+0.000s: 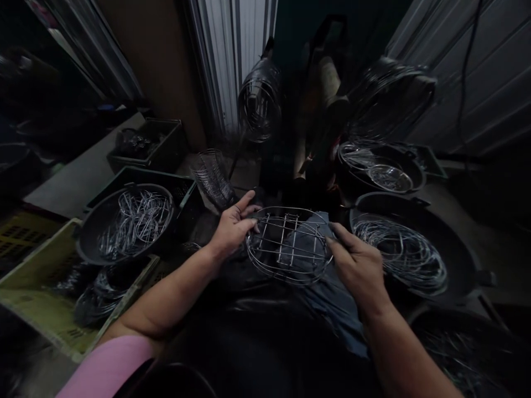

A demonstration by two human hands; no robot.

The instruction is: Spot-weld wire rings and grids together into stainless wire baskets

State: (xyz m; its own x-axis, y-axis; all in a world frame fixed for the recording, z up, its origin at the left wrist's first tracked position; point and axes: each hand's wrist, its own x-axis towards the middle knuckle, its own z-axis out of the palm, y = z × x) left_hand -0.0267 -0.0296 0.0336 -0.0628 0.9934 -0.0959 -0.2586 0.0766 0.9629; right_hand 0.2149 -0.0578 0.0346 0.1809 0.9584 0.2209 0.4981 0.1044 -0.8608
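I hold an oval wire basket frame (pixel 288 245) between both hands, over a grey-blue cloth (pixel 327 298) on my lap. My left hand (pixel 232 225) grips its left rim with curled fingers. On the right rim, my right hand (pixel 357 263) pinches the wire. The frame has several straight cross wires inside a doubled oval rim.
A dark bowl of bent wire pieces (pixel 133 221) sits left in a green crate. A wide black pan with wire rings (pixel 409 251) lies right. Behind it, another pan holds a metal dish (pixel 388 176). Finished wire baskets (pixel 259 102) hang or stand at the back. A yellow-green crate (pixel 50 287) is near left.
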